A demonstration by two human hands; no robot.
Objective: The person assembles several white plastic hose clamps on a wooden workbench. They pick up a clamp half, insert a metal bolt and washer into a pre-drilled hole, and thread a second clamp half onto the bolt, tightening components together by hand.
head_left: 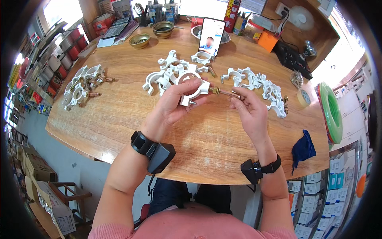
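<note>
Head view, clock centred on the held piece: the left hand (175,99) is curled around a white ring clamp (204,87); the right hand (251,113) is nearly closed, seemingly pinching the copper-coloured bolt (225,93) projecting at three. Loose clamps (254,79) lie at nine, eleven and three. Wood tabletop (211,159) runs to its curved edge at six; a blue pouch (304,147) sits near that edge at four.

Smartphone (211,38) propped up before a metal bowl (227,38), two brass-coloured bowls (163,34), calculator (118,27), orange box (267,41), tape roll (304,97), coiled green tubing (332,113), dark-blue fabric pouch (304,148), cardboard carton (55,209)
</note>
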